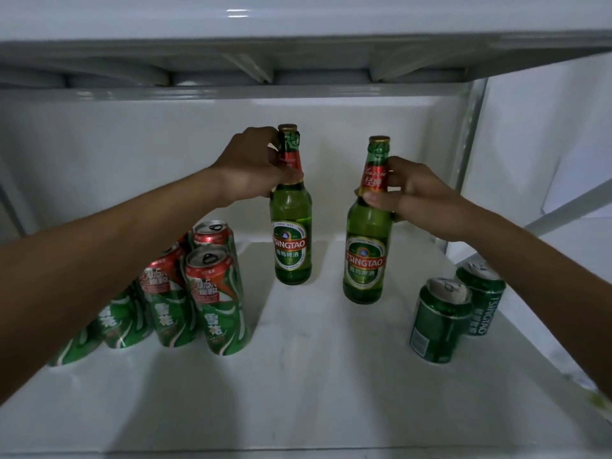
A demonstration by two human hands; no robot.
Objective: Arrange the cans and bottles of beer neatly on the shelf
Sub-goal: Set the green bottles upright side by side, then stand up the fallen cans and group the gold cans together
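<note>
**Both hands on bottle necks, lining up bottles mid-shelf**

My left hand [256,167] wraps the neck of the left bottle [291,226], fingers curled round the red neck label just under the cap. My right hand [402,193] pinches the neck of the right bottle [366,256], thumb in front, fingers behind. I judge I grip at the necks because it gives me steering control and keeps my arms above the cans.

Both bottles look upright on the white shelf [298,376], centre area, left one set further back, right one nearer me, apart from each other. Whether the bases are fully down or just lifted, I can't tell.

Looks: green glass, gold caps, red neck bands, Tsingtao body labels facing me, both appear full.

Tall green-and-red cans [215,299] are clustered on the left of the shelf, packed touching, some hidden under my left forearm. Two shorter green Tsingtao cans [440,321] sit on the right, just beside each other, partly under my right arm.

My guess: bottles go in the middle gap, between the two can groups; they aren't level in a row yet.
</note>
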